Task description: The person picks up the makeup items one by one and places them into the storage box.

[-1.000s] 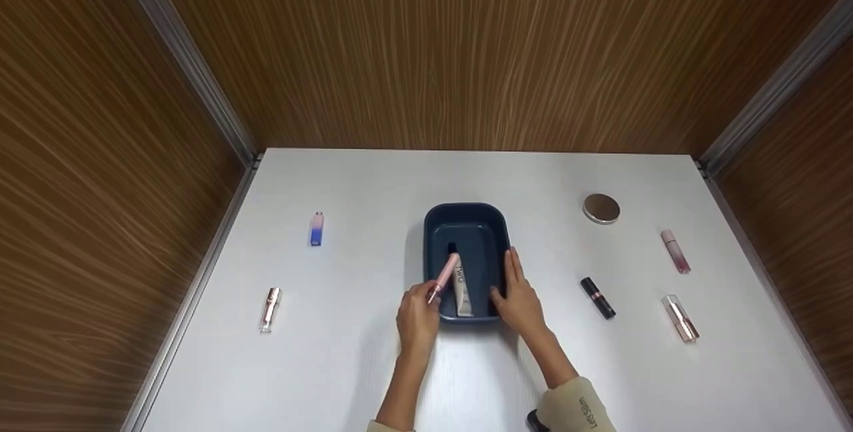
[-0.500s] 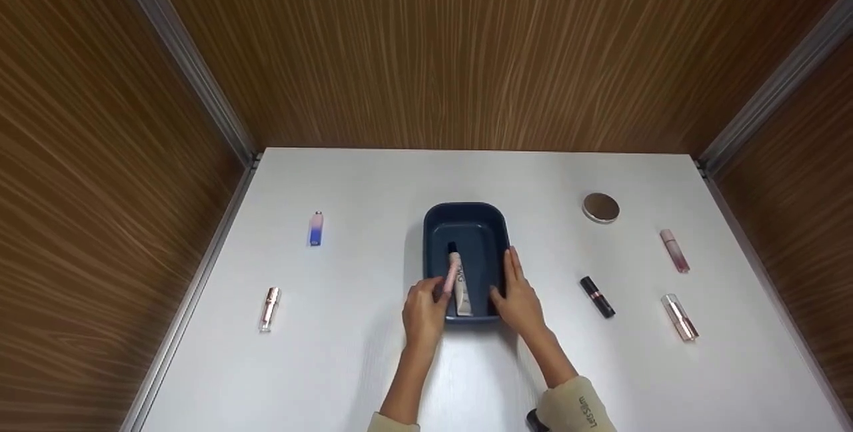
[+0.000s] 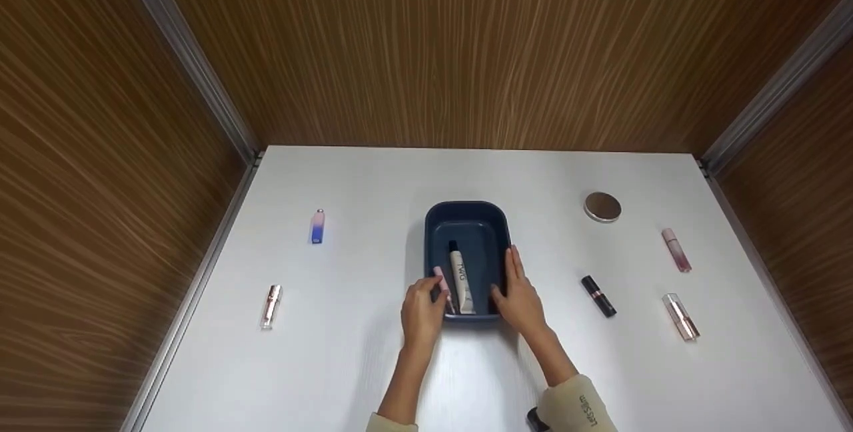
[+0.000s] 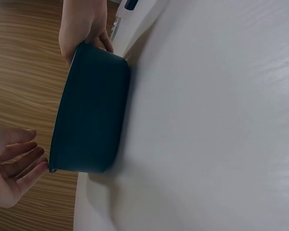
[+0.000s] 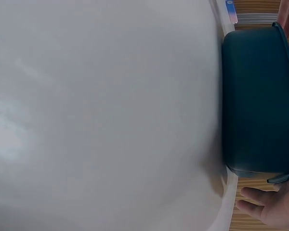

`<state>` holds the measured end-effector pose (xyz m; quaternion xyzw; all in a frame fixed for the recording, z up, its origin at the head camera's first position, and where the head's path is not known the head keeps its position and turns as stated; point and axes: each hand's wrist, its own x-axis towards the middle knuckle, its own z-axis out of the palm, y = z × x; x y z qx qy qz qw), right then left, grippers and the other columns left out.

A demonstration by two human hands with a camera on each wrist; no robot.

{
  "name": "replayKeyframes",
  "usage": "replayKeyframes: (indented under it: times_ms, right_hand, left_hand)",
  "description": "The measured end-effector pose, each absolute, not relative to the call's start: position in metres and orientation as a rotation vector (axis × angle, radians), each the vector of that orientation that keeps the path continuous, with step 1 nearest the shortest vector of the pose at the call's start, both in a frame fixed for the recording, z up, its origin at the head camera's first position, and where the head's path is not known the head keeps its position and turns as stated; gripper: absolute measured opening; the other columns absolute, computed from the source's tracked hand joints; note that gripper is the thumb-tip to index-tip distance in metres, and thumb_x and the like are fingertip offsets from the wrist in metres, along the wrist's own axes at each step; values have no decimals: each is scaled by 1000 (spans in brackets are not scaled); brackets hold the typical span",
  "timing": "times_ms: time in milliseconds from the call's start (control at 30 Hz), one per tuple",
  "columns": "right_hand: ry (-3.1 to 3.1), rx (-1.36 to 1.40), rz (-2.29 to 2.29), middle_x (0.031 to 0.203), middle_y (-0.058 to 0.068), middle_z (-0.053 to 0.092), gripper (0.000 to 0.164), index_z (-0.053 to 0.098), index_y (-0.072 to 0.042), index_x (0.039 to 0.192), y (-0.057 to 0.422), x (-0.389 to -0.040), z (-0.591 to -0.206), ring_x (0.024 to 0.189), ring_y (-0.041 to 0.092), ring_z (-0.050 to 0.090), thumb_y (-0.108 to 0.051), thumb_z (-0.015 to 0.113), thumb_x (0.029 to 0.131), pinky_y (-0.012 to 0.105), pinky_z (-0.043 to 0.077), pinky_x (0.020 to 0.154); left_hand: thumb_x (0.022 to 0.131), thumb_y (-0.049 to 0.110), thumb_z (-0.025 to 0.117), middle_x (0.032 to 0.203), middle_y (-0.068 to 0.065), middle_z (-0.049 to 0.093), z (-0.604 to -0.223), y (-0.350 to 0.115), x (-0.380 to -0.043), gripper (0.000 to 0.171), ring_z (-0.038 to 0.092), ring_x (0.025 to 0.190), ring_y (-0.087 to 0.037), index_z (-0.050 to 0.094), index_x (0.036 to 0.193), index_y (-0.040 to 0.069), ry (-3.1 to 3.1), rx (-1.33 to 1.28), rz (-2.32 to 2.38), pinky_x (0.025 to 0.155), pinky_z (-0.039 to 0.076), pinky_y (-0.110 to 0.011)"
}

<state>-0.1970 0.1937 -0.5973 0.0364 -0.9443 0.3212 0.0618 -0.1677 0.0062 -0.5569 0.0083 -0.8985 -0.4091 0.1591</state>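
Observation:
In the head view, a dark blue rectangular box (image 3: 478, 232) sits mid-table. Inside it a white squeeze tube (image 3: 461, 282) with a black cap lies lengthwise. A slim lip gloss tube (image 3: 442, 278) with a pink cap slants beside it. My left hand (image 3: 421, 312) reaches over the near left corner, thumb and index fingertip at the lip gloss. In the left wrist view, that hand (image 4: 12, 166) shows by the rim, the gloss hidden by the box wall. My right hand (image 3: 521, 303) holds the box's right wall, thumb inside and fingers along the outside.
On the left lie a pink-and-blue tube (image 3: 318, 227) and a lip gloss (image 3: 270, 307). To the right are a round compact (image 3: 602, 207), a black lipstick (image 3: 598, 296), a pink gloss (image 3: 676, 250) and a rose-gold lipstick (image 3: 680, 317). Wood-grain panels (image 3: 466, 52) enclose the table.
The pink-capped lip gloss has swung from leaning right over the white tube to slanting left beside it, lower in the box. My right hand has stayed on the box wall.

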Motion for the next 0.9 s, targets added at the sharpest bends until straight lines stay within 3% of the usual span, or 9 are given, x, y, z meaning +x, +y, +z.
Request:
replayKeyframes:
  times_ms: [367,667,900]
  right_hand:
    - [-2852,100,977,151,13,14,76,15,-3,146,194,-198,-598,83,35,54,-17,58,85,47,44,68]
    - [-2842,113,985,150,14,15,76,16,-2,146,194,-197,-597,85,36,54,-17,59,85,49,44,71]
    - [-2845,121,989,150,15,13,76,15,-1,146,194,-197,-597,93,39,53,-14,59,85,50,43,76]
  left_hand:
    - [77,7,73,102,-10,65,-556,-1,-169,25,59,96,-27,70,101,6,-2559,61,-1223,76,47,-40]
    - [77,6,72,99,-9,66,-556,-12,-173,22,60,89,-26,71,98,6,-2503,124,-1245,71,48,-38]
    - [77,6,71,102,-11,65,-551,-27,-185,23,58,94,-28,70,100,4,-2481,172,-1219,76,47,-40]
